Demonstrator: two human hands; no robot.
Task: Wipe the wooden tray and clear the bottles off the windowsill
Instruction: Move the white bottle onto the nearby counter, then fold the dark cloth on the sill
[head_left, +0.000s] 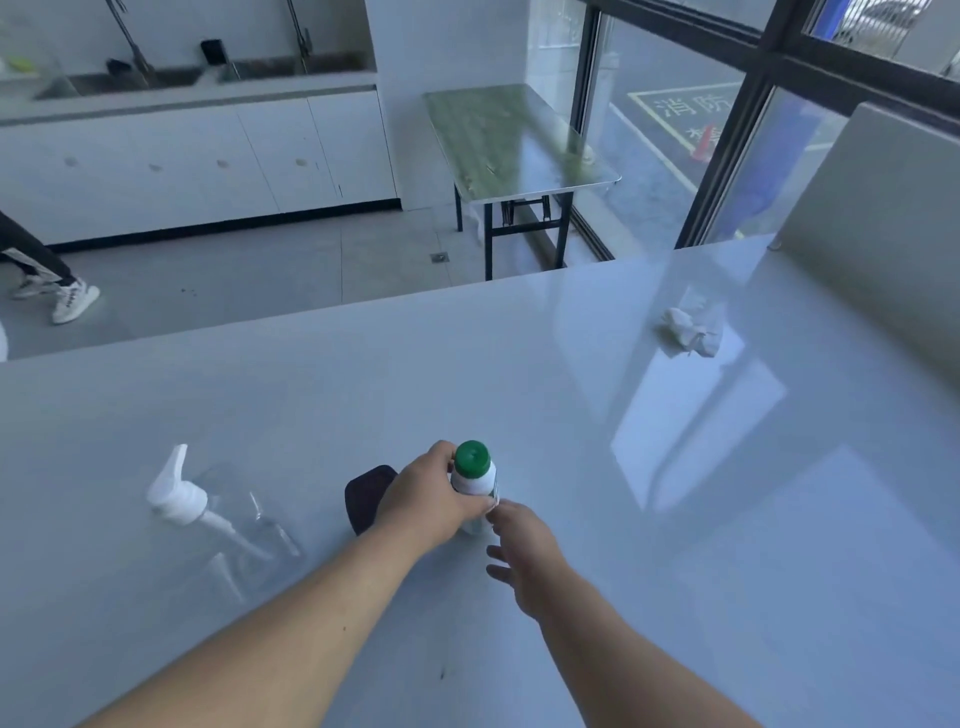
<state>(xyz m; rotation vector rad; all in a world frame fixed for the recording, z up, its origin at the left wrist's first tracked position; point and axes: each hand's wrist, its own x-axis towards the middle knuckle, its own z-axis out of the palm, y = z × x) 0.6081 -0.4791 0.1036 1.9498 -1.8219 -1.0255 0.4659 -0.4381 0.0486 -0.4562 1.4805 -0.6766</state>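
Observation:
A white bottle with a green cap (474, 470) stands upright on the glossy white table (675, 519). My left hand (426, 499) is wrapped around its body. My right hand (519, 551) hovers just beside the bottle's lower right with fingers spread and nothing in it. A clear spray bottle with a white trigger head (208, 514) lies on its side to the left. A dark object (366, 496) sits partly hidden behind my left hand. A crumpled white cloth (691, 327) lies at the far right. No wooden tray is in view.
A folding table with a greenish top (514, 140) stands by the window (675, 130) beyond the white table. White cabinets with sinks (197, 150) line the back wall. A person's legs and sneakers (57, 291) are at the left edge.

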